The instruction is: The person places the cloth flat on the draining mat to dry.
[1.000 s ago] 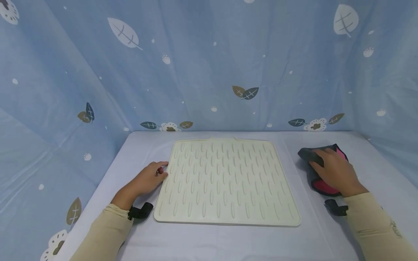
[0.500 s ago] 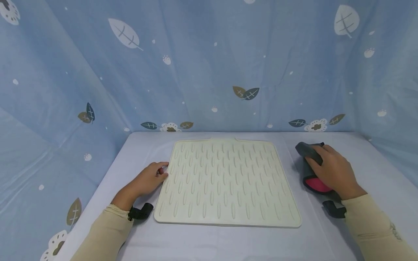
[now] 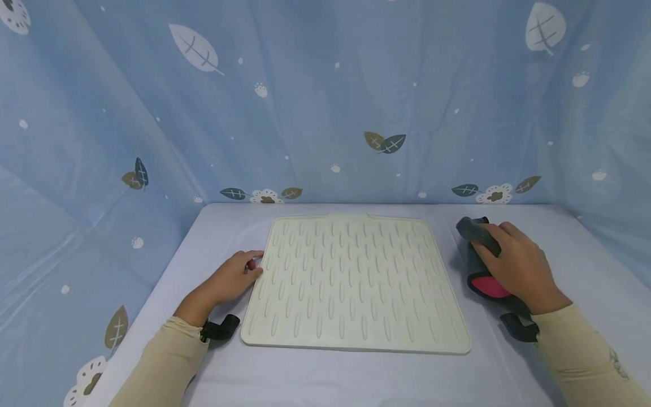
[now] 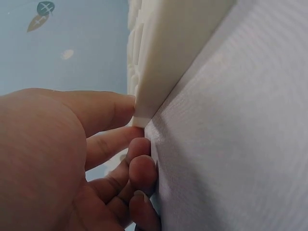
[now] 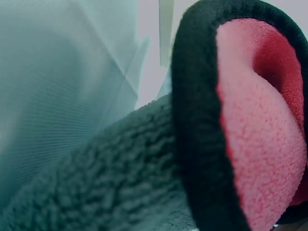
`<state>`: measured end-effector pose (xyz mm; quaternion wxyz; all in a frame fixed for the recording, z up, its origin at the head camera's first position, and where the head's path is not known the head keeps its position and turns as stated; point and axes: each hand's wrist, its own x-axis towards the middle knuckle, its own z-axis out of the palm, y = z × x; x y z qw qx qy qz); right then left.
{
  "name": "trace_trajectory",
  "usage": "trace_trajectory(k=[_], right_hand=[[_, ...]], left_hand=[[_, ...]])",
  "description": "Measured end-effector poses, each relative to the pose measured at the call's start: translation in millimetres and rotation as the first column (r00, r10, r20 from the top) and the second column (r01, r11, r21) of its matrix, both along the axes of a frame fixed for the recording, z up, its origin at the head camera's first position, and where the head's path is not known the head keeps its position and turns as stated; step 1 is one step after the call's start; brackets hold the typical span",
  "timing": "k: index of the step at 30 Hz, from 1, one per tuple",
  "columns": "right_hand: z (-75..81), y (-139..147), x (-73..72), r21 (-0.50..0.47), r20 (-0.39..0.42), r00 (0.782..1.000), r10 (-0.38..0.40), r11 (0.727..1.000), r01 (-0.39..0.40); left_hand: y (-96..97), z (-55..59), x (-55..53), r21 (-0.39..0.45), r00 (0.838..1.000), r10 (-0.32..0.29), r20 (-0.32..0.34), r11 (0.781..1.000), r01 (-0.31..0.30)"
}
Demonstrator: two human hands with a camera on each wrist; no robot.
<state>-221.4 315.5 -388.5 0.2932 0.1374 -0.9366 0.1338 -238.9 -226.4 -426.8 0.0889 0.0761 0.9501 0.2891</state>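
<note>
A cream drying mat (image 3: 351, 282) with rows of raised ridges lies flat, its thick side edge showing in the left wrist view. My left hand (image 3: 229, 280) rests beside its left edge. Thumb and forefinger extend to touch that edge, while the other fingers (image 4: 143, 173) curl loosely against the tablecloth. To the right of the mat, my right hand (image 3: 521, 265) grips a bunched plush cleaning cloth (image 3: 489, 285), grey on one side and pink on the other, with dark binding. In the right wrist view the folded cloth (image 5: 262, 120) fills much of the picture and hides the fingers.
A white tablecloth (image 3: 351, 379) covers the table. Blue curtain fabric (image 3: 325, 102) with leaf and paw prints rises behind it and on both sides. Black wrist mounts (image 3: 221, 328) sit on both forearms.
My right hand has shifted slightly left and away from me, drawing the cloth along; its pink far corner is no longer visible. My left hand stays at the mat's edge.
</note>
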Motion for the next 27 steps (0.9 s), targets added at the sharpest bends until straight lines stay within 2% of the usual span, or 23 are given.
trace_trajectory(k=[14, 27], right_hand=[[7.3, -9.5, 4.9, -0.010, -0.041, 0.999, 0.020, 1.000, -0.021], [9.6, -17.4, 6.9, -0.028, -0.118, 0.992, 0.053, 0.998, -0.056]], left_hand=[[4.1, 4.7, 0.5, 0.003, 1.000, 0.000, 0.002, 1.000, 0.000], [3.3, 4.5, 1.8, -0.001, 1.000, 0.010, 0.001, 1.000, -0.010]])
